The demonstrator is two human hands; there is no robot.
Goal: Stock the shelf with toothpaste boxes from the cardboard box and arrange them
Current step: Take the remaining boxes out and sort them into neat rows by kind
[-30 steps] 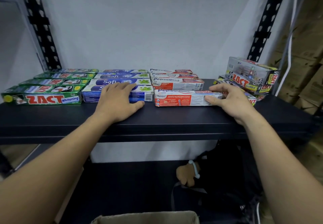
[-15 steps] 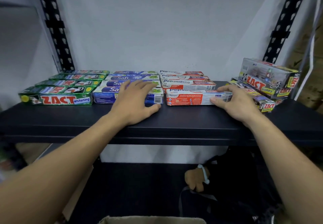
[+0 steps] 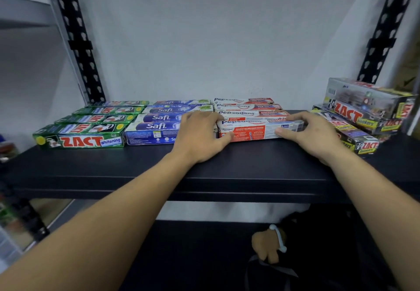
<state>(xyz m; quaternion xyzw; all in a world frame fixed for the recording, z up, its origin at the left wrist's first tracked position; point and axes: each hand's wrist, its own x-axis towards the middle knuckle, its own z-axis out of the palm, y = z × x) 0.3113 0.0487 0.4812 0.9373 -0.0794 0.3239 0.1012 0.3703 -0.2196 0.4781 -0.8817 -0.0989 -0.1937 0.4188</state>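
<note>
Rows of toothpaste boxes lie flat on the black shelf (image 3: pixel 136 168): green Zact boxes (image 3: pixel 79 140) at the left, blue Safi boxes (image 3: pixel 152 129) beside them, white-and-red Pepsodent boxes (image 3: pixel 247 113) in the middle. The front Pepsodent box (image 3: pixel 254 131) is held at both ends. My left hand (image 3: pixel 200 136) covers its left end and part of the front Safi box, thumb on the red face. My right hand (image 3: pixel 311 136) pinches its right end. The cardboard box is out of view.
A loose stack of silver and yellow Zact boxes (image 3: pixel 363 113) sits askew at the shelf's right end, close behind my right hand. Black perforated uprights (image 3: pixel 79 47) (image 3: pixel 384 33) frame the white back wall. A dark bag with a tan toy (image 3: pixel 266 245) lies on the lower shelf.
My left hand has slid right from the front Safi box to the left end of the front Pepsodent box. The camera has moved closer, and the cardboard box has dropped out of view.
</note>
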